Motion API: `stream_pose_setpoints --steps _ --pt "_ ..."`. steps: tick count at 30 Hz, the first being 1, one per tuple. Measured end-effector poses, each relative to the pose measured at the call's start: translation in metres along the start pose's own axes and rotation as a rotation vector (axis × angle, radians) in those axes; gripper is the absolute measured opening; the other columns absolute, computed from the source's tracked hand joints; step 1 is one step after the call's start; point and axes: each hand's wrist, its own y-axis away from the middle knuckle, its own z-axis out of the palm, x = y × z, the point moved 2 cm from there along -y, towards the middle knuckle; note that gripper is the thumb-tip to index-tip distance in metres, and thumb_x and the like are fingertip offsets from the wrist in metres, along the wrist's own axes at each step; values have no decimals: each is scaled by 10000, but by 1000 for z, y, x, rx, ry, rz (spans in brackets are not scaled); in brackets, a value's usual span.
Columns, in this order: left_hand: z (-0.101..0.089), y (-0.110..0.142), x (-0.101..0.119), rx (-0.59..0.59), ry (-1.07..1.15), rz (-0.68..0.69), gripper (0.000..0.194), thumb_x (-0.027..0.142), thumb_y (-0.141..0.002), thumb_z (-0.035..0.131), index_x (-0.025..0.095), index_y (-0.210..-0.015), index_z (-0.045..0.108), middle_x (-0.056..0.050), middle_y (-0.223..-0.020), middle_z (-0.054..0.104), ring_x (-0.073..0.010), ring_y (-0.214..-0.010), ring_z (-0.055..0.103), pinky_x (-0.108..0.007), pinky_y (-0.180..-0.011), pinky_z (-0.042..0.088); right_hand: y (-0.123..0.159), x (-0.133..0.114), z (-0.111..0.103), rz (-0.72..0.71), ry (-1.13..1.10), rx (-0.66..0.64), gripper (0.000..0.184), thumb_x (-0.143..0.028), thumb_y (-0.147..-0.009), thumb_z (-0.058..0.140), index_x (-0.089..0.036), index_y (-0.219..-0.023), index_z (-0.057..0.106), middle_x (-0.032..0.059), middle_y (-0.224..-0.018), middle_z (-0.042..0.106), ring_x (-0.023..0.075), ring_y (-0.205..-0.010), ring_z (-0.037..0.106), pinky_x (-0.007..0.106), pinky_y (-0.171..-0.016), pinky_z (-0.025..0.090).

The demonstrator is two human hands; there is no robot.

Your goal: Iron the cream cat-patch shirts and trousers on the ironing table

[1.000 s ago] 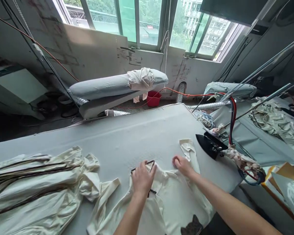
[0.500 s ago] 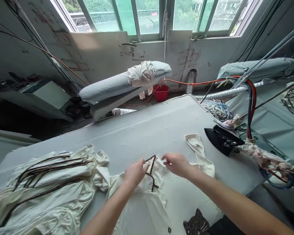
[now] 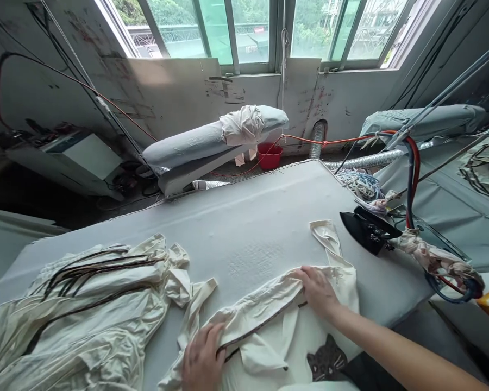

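A cream garment [image 3: 277, 326] with dark brown trim lies in front of me on the padded ironing table [image 3: 252, 217]. A dark cat-shaped patch [image 3: 326, 359] and a small dark button show on its front. My left hand [image 3: 204, 355] rests on the garment's left side, back up, fingers a little apart. At the upper right, my right hand [image 3: 318, 293] has its fingers closed over the top edge. Between the hands the trimmed edge runs slantwise, fairly straight. One sleeve [image 3: 328, 239] extends away at the upper right. The thumbs are mostly hidden.
A pile of cream garments [image 3: 93, 315] with dark ties lies on the left. On the right stands a black iron [image 3: 369, 231] with wrapped hoses. Behind the table are a padded sleeve board [image 3: 195, 141] and a red bucket [image 3: 269, 156]. An orange cable crosses the back.
My hands, earlier close together at the dark-trimmed neckline, have moved apart, the left toward me and the right outward. The trimmed edge is now spread into a long slanting line.
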Motion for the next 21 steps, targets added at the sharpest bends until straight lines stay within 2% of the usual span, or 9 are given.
stream_pose_setpoints --steps 2,4,6,8,11,14,16,18,21 --pt "3 -4 15 -18 -59 174 560 116 -810 502 303 -1315 654 -49 -1351 662 -262 -1322 534 -439 -1163 350 1 0 -1 -232 -33 -72 521 -56 -898 412 -236 -1343 616 109 -1322 638 266 -1241 551 421 -1056 415" --pt "5 -20 29 -94 -53 305 572 103 -816 522 324 -1325 659 -41 -1309 690 -256 -1269 572 -423 -1135 378 -13 -6 -2 -374 -102 -205 370 -157 -952 481 -254 -1247 683 79 -1273 675 252 -1190 576 396 -1035 422" --pt "4 -42 38 -211 -9 359 409 173 -887 523 328 -1208 724 -47 -1173 740 -244 -1128 646 -381 -1019 458 -37 -13 -4 -308 -128 -325 226 -258 -981 534 -260 -1033 753 47 -1108 732 227 -1053 625 357 -963 451" --pt "-4 -66 44 -324 -33 272 295 315 -971 476 296 -1049 759 -62 -1024 762 -239 -975 691 -348 -865 497 -60 -22 -7 -107 -80 -376 217 -318 -975 576 -234 -889 756 55 -947 743 229 -939 646 356 -899 472" --pt "-18 -94 62 -415 -246 49 339 443 -979 480 224 -908 730 -97 -887 752 -272 -881 702 -340 -748 477 -72 -45 -1 45 36 -268 170 -209 -926 607 -185 -1040 731 127 -1027 733 285 -1017 642 418 -933 478" --pt "-16 -97 93 -386 -366 81 209 250 -926 535 183 -1032 703 -122 -1001 733 -276 -965 687 -327 -762 469 -48 -73 27 -167 32 -70 492 -59 -863 537 -189 -1331 615 150 -1279 679 280 -1171 614 438 -1026 476" --pt "-4 -86 103 -317 -348 160 306 133 -880 509 181 -1128 682 -123 -1111 701 -264 -1041 661 -319 -801 474 -26 -80 50 -293 3 42 568 -49 -848 496 -185 -1393 576 139 -1379 643 270 -1255 592 443 -1069 478" --pt "12 -73 96 -204 -311 170 376 102 -860 486 203 -1170 674 -115 -1186 676 -263 -1122 623 -336 -885 470 -11 -76 66 -279 7 134 589 -34 -840 455 -186 -1394 585 124 -1437 614 269 -1341 548 466 -1112 463" --pt "27 -62 62 -69 -239 121 443 86 -851 460 242 -1212 665 -97 -1284 653 -256 -1219 570 -387 -1032 417 -6 -69 74 -190 35 187 678 -21 -816 457 -200 -1465 540 125 -1522 539 286 -1437 458 524 -1178 396"
